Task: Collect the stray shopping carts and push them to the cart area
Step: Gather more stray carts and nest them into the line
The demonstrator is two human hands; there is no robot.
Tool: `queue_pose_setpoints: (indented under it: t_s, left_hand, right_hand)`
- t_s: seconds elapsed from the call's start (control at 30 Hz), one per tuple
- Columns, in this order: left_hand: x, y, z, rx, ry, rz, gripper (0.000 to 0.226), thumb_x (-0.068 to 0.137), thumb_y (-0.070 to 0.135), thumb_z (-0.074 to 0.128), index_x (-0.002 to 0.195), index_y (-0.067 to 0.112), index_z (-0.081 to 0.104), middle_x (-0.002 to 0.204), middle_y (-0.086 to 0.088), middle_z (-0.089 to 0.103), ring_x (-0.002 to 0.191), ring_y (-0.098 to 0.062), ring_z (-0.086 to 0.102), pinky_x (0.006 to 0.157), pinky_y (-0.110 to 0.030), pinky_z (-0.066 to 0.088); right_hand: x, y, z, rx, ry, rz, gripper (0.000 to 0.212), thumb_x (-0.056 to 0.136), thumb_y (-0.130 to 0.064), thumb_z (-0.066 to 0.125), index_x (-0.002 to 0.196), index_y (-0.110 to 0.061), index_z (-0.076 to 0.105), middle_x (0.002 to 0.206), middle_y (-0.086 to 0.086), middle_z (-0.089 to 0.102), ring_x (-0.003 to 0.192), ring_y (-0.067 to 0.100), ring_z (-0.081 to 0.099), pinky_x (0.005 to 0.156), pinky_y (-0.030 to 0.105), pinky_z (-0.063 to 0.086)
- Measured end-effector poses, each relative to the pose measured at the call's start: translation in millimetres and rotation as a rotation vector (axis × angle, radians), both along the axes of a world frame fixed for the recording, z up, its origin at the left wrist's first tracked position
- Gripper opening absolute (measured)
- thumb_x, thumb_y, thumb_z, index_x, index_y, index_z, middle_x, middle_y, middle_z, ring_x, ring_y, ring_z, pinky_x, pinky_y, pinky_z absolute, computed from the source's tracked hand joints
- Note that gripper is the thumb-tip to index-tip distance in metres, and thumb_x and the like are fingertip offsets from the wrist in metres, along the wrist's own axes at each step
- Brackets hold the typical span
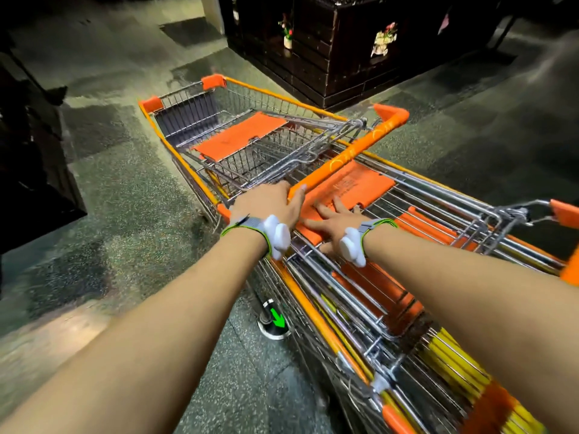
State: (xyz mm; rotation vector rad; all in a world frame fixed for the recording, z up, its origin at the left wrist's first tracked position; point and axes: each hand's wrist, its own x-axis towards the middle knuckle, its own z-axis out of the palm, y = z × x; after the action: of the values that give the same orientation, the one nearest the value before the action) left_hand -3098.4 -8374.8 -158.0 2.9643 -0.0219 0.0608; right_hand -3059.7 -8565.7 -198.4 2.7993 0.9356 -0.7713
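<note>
Left hand (266, 203) gripping orange handle (351, 151), right hand (333, 219) spread flat on seat flap (347, 183), several nested carts (250, 145)

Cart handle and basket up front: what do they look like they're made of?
Handle: seems to be orange plastic, smooth and slightly glossy, with pale printed marks; the left hand grips its end. Basket: bare metal wire, shiny chrome-like finish, judging by bright glints on the thin grid.
</note>
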Motion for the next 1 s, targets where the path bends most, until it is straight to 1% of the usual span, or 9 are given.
queue_pose_setpoints:
  t_s: [0.17, 0.33, 0.43, 0.53, 0.63, 0.73, 0.83, 0.9, 1.0]
  left_hand:
    - [-16.9, -26.8, -1.5, 0.022, 0.013, 0.03, 0.052, 0.1, 0.066, 0.018, 0.1, 0.026, 0.052, 0.083, -0.006, 0.06, 0.082, -0.035, 0.062, 0.061, -0.037, 0.039]
    - [-32.7, -52.2, 2.9, -0.002, 0.019, 0.048, 0.051, 0.102, 0.062, 0.019, 0.099, 0.027, 0.055, 0.082, -0.005, 0.061, 0.078, -0.032, 0.06, 0.061, -0.036, 0.038]
    - [-38.2, -56.1, 3.8, -0.003, 0.024, 0.074, 0.052, 0.101, 0.064, 0.018, 0.101, 0.03, 0.056, 0.082, -0.004, 0.064, 0.075, -0.03, 0.059, 0.059, -0.035, 0.038]
    - [-41.7, -61.8, 2.9, 0.024, 0.02, 0.082, 0.052, 0.101, 0.065, 0.016, 0.106, 0.032, 0.057, 0.083, -0.004, 0.066, 0.073, -0.029, 0.059, 0.056, -0.032, 0.038]
    - [-44.6, -69.5, 5.5, 0.017, 0.039, 0.101, 0.053, 0.101, 0.066, 0.016, 0.108, 0.033, 0.056, 0.084, -0.003, 0.066, 0.073, -0.028, 0.058, 0.058, -0.032, 0.039]
    - [-49.3, -78.0, 7.9, 0.006, 0.045, 0.119, 0.052, 0.101, 0.066, 0.017, 0.109, 0.033, 0.057, 0.079, 0.0, 0.061, 0.07, -0.027, 0.056, 0.06, -0.033, 0.042]
    - [-53.5, -87.0, 5.8, 0.015, 0.051, 0.138, 0.053, 0.1, 0.067, 0.017, 0.104, 0.032, 0.056, 0.077, -0.001, 0.062, 0.07, -0.027, 0.057, 0.058, -0.032, 0.04]
    - [-56.0, -94.8, 4.6, 0.007, 0.036, 0.139, 0.054, 0.099, 0.068, 0.016, 0.101, 0.032, 0.056, 0.076, -0.001, 0.062, 0.071, -0.027, 0.059, 0.059, -0.033, 0.043]
    - [-63.6, -105.8, 4.8, 0.013, 0.011, 0.131, 0.053, 0.099, 0.068, 0.017, 0.096, 0.032, 0.056, 0.075, 0.002, 0.063, 0.071, -0.027, 0.06, 0.057, -0.032, 0.04]
  right_hand:
    - [3.2, -2.5, -4.1, 0.058, -0.024, 0.011, 0.079, 0.089, -0.047, 0.062, 0.154, -0.048, 0.015, 0.168, 0.003, -0.002, 0.15, 0.045, -0.007, 0.11, 0.075, 0.014]
    - [-16.0, -45.1, -3.1, 0.134, -0.054, 0.135, 0.078, 0.093, -0.066, 0.044, 0.159, -0.034, 0.016, 0.168, 0.01, 0.001, 0.153, 0.035, -0.004, 0.124, 0.049, 0.006]
    - [-41.6, -79.2, 8.1, 0.153, 0.002, 0.213, 0.073, 0.097, -0.064, 0.043, 0.159, -0.034, 0.019, 0.168, 0.007, -0.003, 0.153, 0.032, -0.008, 0.124, 0.042, 0.003]
    - [-61.2, -112.3, 27.3, 0.102, 0.062, 0.317, 0.073, 0.096, -0.068, 0.041, 0.159, -0.038, 0.017, 0.168, 0.0, -0.004, 0.154, 0.026, -0.007, 0.124, 0.044, 0.001]
    - [-77.5, -140.7, 37.9, 0.093, 0.094, 0.379, 0.086, 0.088, -0.076, 0.046, 0.159, -0.039, 0.016, 0.168, -0.004, 0.001, 0.154, 0.022, -0.006, 0.123, 0.046, -0.002]
    - [-89.9, -160.6, 33.1, 0.108, 0.119, 0.421, 0.1, 0.078, -0.078, 0.06, 0.158, -0.031, 0.023, 0.164, 0.004, 0.023, 0.151, 0.026, 0.017, 0.123, 0.044, 0.014]
    - [-94.0, -165.6, 20.7, 0.213, 0.04, 0.481, 0.078, 0.079, -0.07, 0.054, 0.142, -0.026, 0.044, 0.132, 0.006, 0.053, 0.119, 0.03, 0.052, 0.1, 0.043, 0.044]
    - [-92.7, -167.3, 17.4, 0.244, -0.004, 0.49, 0.062, 0.08, -0.058, 0.055, 0.133, -0.026, 0.049, 0.116, 0.002, 0.054, 0.104, 0.027, 0.055, 0.088, 0.042, 0.047]
    - [-89.4, -166.2, 15.3, 0.237, -0.041, 0.528, 0.056, 0.077, -0.045, 0.069, 0.127, -0.027, 0.049, 0.112, 0.001, 0.052, 0.099, 0.025, 0.052, 0.084, 0.041, 0.046]
